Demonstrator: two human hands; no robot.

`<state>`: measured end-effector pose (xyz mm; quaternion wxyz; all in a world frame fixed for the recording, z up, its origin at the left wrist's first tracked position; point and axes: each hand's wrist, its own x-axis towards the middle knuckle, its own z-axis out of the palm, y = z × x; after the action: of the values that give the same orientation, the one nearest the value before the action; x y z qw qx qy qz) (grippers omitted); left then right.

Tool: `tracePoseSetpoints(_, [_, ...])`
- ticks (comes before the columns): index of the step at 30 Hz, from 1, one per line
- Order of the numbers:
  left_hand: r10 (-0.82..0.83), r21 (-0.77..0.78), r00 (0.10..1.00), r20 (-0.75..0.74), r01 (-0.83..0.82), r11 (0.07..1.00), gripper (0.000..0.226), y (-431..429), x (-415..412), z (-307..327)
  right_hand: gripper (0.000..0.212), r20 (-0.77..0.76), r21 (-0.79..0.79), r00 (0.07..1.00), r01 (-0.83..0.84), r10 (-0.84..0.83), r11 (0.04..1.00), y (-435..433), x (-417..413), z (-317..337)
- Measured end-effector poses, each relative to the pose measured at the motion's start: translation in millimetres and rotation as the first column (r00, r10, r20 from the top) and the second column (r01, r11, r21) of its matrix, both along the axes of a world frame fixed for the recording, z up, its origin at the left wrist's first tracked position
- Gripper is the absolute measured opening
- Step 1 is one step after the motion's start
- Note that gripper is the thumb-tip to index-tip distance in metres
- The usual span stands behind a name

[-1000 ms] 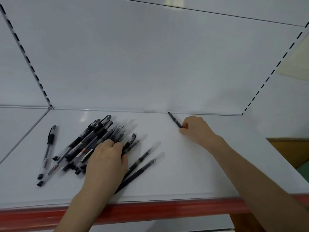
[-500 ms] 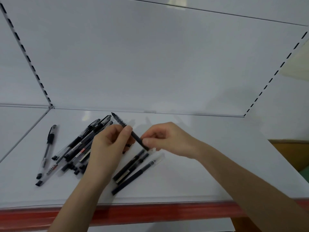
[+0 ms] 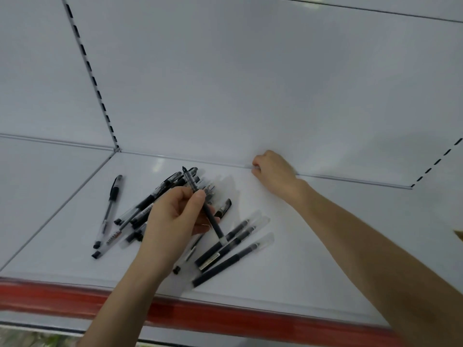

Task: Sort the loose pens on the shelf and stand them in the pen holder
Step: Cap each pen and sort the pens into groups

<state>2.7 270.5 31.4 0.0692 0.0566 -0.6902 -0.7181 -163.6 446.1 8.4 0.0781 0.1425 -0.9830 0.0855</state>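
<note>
My left hand (image 3: 175,216) pinches a black pen (image 3: 213,224) between thumb and fingers and holds it tilted above the heap of loose pens (image 3: 147,204) on the white shelf (image 3: 325,246). Three black pens with clear caps (image 3: 233,244) lie side by side to the right of that hand. A single pen (image 3: 110,209) lies apart on the left. My right hand (image 3: 273,174) is at the back seam of the shelf with its fingers curled; whether they hold anything is hidden. No pen holder is in view.
A red strip (image 3: 225,314) runs along the shelf's front edge. The white back panel (image 3: 250,83) rises right behind my right hand. Slotted uprights (image 3: 92,78) stand at the back left and far right.
My right hand let go of the pen and moved back to the rear seam. My left hand now holds that pen alone. The view has shifted to the right.
</note>
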Motion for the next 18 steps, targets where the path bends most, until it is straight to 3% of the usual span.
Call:
tracePoseSetpoints(6, [-0.045, -0.013, 0.999, -0.015, 0.045, 0.999, 0.020, 2.9, -1.8, 1.7, 0.023, 0.047, -0.067, 0.999, 0.003, 0.000, 0.998, 4.0, 4.6, 5.6])
tracePoseSetpoints(9, [-0.044, -0.041, 0.998, -0.034, 0.042, 0.998, 0.018, 6.2, -4.1, 2.1, 0.021, 0.084, -0.293, 0.996, 0.031, -0.007, 0.956, 9.7, 19.3, 14.3])
tracePoseSetpoints(11, [-0.050, -0.056, 0.998, -0.046, 0.047, 0.997, 0.017, 9.7, -5.3, 3.3, 0.013, 0.141, -0.551, 0.990, 0.052, 0.032, 0.833, 12.6, 34.1, 26.5])
tracePoseSetpoints(13, [-0.083, -0.061, 0.994, -0.068, 0.079, 0.995, 0.018, 15.8, -5.6, 7.5, 0.009, 0.183, -0.786, 0.975, 0.067, 0.128, 0.615, 16.3, 53.6, 43.2])
tracePoseSetpoints(15, [-0.118, -0.079, 0.989, -0.093, 0.111, 0.991, 0.018, 22.5, -5.3, 14.3, 0.015, 0.176, -0.870, 0.962, 0.054, 0.208, 0.490, 21.6, 73.6, 59.4])
tracePoseSetpoints(18, [-0.153, -0.111, 0.977, -0.148, 0.138, 0.984, 0.020, 30.3, -2.4, 24.4, 0.023, 0.145, -0.902, 0.946, 0.007, 0.288, 0.432, 28.0, 100.5, 77.7])
